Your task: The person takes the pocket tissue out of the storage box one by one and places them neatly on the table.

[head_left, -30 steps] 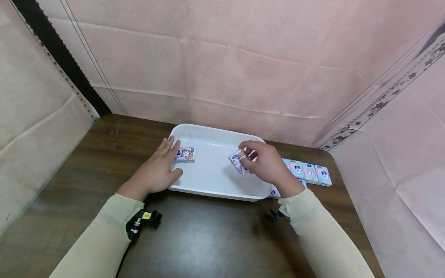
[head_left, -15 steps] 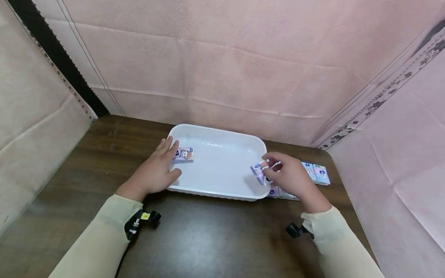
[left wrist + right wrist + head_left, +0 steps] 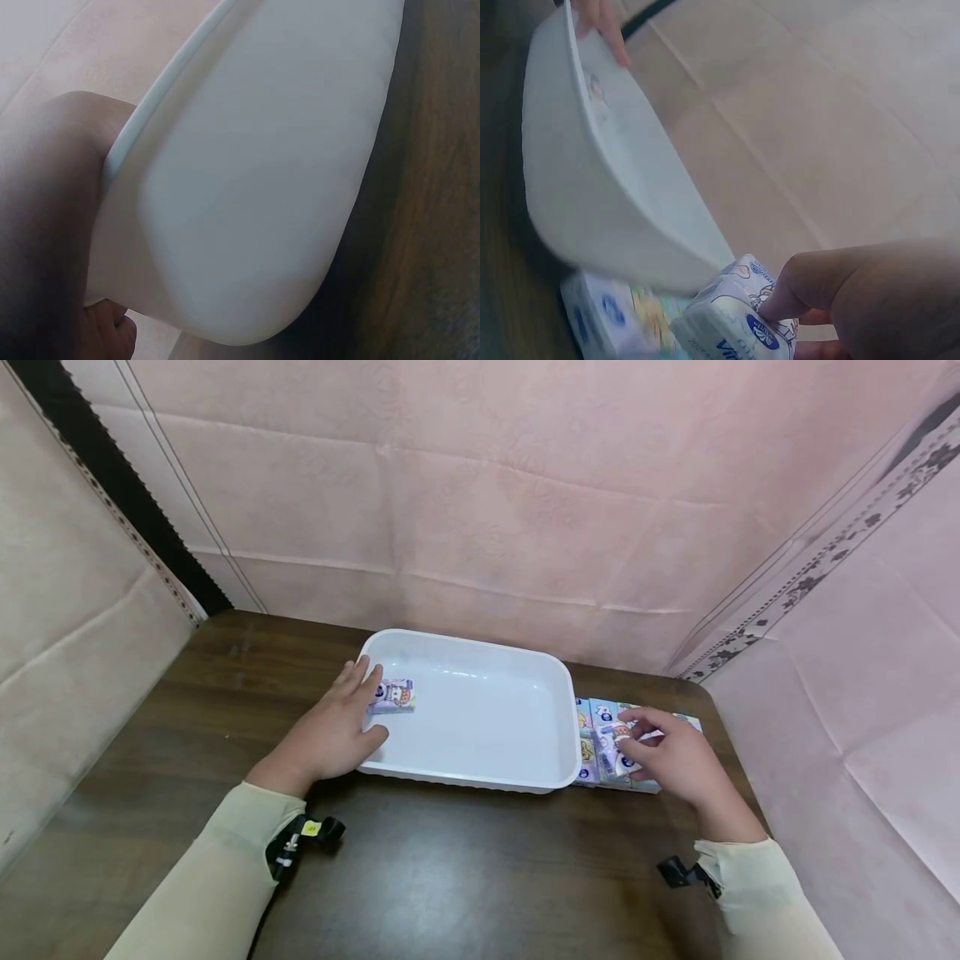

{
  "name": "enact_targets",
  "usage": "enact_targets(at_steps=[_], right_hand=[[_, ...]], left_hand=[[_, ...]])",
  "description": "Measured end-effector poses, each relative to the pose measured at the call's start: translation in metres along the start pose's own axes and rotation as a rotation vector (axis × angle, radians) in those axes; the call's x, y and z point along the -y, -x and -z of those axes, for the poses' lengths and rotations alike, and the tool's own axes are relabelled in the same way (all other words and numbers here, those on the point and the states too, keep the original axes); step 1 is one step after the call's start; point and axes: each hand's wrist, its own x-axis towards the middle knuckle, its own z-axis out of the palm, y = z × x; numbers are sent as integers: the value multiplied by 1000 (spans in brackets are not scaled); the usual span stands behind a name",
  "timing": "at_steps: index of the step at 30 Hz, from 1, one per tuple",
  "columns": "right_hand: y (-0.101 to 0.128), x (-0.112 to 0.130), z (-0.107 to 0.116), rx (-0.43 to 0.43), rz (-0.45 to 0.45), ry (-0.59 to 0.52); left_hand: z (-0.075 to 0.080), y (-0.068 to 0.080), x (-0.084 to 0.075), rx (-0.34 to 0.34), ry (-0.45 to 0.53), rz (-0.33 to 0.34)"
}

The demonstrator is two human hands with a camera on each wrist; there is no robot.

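My right hand (image 3: 675, 760) pinches a small printed tissue pack (image 3: 613, 750) between thumb and fingers. That pack overlaps several similar tissue packs (image 3: 585, 760) laid in rows just right of a white plastic tray (image 3: 480, 727). In the right wrist view, the held pack (image 3: 739, 319) shows blue lettering on its end, close by the tray's outer wall (image 3: 592, 187). My left hand (image 3: 330, 731) rests at the tray's left rim, fingers spread and straight. One more tissue pack (image 3: 394, 695) lies inside the tray beside these fingers, its left end hidden behind them.
The tray stands on a dark wooden table (image 3: 450, 868), near its back edge. Pink cloth (image 3: 487, 510) hangs as walls behind and at both sides. A dark wrist camera (image 3: 678, 872) juts from the right sleeve, another (image 3: 322, 831) from the left one.
The right hand has moved right with its tissue pack, from over the tray to over the packs beside it. The left hand stays at the tray's rim.
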Motion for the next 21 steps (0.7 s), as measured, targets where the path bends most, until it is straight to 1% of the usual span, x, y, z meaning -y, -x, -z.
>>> enact_targets(at_steps=[4,7,14,21], right_hand=[[2,-24,7,1,-57,13],[3,-40,12,-1,-103,-3],[4,-71,17,-2,-179,-145],[7,-86,21,-49,-283,-216]], left_hand=[[-1,-1,1,-1,2,-3],[0,-1,1,1,4,-2],[0,-1,2,-5,5,-2],[-1,-2,0,1,7,0]])
